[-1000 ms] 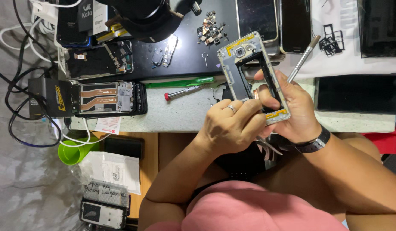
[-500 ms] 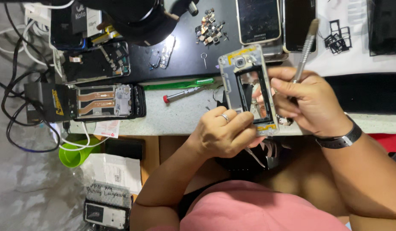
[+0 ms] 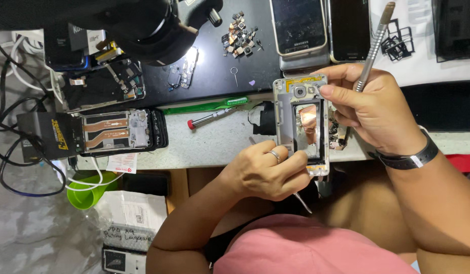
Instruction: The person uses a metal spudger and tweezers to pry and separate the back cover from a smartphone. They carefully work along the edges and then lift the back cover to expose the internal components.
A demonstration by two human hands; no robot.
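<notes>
A silver phone middle frame (image 3: 283, 116) with an open centre is held upright over the front edge of the bench. My left hand (image 3: 260, 172), a ring on one finger, grips its lower end. My right hand (image 3: 377, 109), with a black wristband, pinches the frame's top right corner by the camera hole. The same hand holds a slim metal pry tool (image 3: 374, 38) that points up and away. A copper-coloured piece shows through the frame's opening.
A red-handled screwdriver (image 3: 207, 118) and a green brush (image 3: 204, 106) lie left of the frame. An opened phone (image 3: 121, 131) sits at the left, two phones (image 3: 298, 25) and loose small parts (image 3: 240, 28) at the back. Cables and a green cup (image 3: 85, 193) hang at the left.
The frame has turned from tilted to upright and sits lower over the bench edge. My right hand has shifted from its side to its top corner, and the pry tool now stands steeper.
</notes>
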